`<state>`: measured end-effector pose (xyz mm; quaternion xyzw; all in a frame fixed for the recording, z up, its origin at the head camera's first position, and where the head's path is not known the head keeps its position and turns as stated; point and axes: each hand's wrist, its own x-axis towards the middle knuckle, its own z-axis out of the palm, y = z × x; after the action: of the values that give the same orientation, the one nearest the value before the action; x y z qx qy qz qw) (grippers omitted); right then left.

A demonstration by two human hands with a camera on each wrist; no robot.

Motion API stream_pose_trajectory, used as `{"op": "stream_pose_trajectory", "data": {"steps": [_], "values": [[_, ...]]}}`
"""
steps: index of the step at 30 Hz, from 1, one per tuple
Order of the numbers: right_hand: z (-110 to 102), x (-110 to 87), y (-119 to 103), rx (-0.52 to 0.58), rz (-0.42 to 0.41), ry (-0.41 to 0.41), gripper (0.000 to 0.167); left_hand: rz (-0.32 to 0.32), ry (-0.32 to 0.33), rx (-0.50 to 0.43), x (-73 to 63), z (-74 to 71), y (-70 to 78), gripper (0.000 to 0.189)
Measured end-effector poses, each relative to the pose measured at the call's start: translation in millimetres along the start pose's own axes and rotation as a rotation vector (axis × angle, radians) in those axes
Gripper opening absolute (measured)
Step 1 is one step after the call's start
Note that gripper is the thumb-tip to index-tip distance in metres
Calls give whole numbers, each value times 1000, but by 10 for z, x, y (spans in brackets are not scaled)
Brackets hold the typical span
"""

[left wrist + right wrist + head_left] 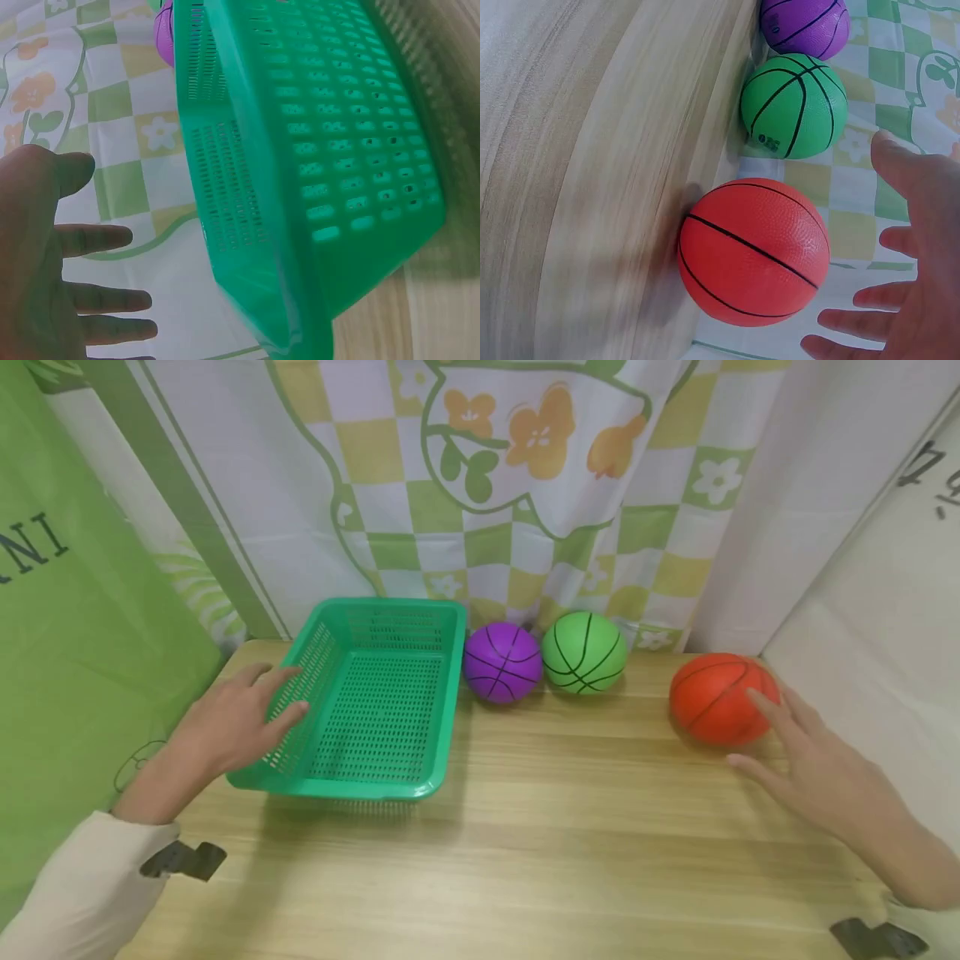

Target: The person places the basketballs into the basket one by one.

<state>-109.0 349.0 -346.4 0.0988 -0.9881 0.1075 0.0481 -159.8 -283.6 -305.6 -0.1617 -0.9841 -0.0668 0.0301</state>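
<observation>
A green plastic basket (442, 727) with slotted walls stands on the left of the wooden table. My left hand (238, 714) hovers at its left rim, fingers spread; in the left wrist view the hand (45, 262) is apart from the basket wall (352, 165). On the right sits a red toy basketball (712, 697). Over its right side reaches my right hand (832, 768), and the right wrist view shows this hand (922, 262) with spread fingers, a gap between it and the red ball (754, 251).
Against the back curtain (517, 543) rest a purple ball (502, 662), close beside the basket, and a green ball (585, 653) to its right. The wooden table (570, 835) stretches in front. Cloth hangs along both sides.
</observation>
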Motion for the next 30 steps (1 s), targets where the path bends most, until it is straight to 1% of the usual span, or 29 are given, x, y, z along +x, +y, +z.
{"op": "stream_pose_trajectory", "data": {"steps": [4,9,14,21,25,30], "values": [[-4,19,11,-12,-9,28,93,-8,-13,-21,39,-16,-14,55],[9,42,47,1,-29,57,93,-44,-49,-71,85,-35,-24,53],[29,53,76,34,-28,50,94,-62,-63,-84,114,-34,-47,54],[60,63,133,42,-28,64,95,-82,-91,-93,149,-40,-127,56],[76,59,152,53,-15,58,95,-81,-92,-91,167,-42,-137,55],[86,67,191,70,-15,62,99,-84,-85,-97,187,-30,-185,54]]}}
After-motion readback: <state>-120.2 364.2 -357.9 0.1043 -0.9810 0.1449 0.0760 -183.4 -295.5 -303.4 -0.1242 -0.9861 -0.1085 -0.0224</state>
